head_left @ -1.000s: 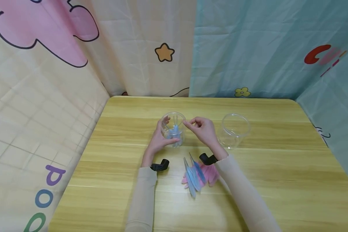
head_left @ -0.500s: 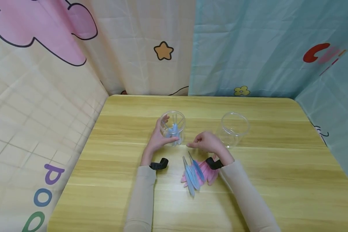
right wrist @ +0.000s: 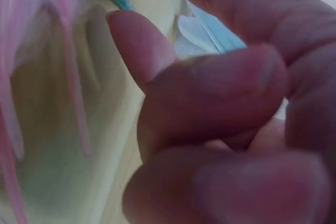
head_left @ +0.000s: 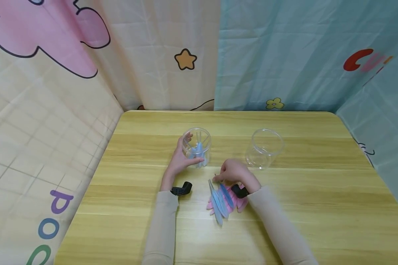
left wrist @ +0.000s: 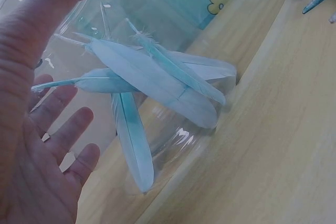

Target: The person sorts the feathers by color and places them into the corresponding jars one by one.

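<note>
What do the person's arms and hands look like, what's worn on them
Long, plain beige sleeves cover both arms. Each wrist has a black, angular device, the left one dotted. The left hand and right hand wear no gloves.

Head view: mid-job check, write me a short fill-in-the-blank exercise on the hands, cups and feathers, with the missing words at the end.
1. The person's ____ hand is around the cup with feathers inside.
2. The feathers in that cup are ____ in colour.
3. On the table, blue feathers lie over ____ ones.
4. In the head view, the other cup stands to the ____ of the first.

Missing words: left; blue; pink; right.
</note>
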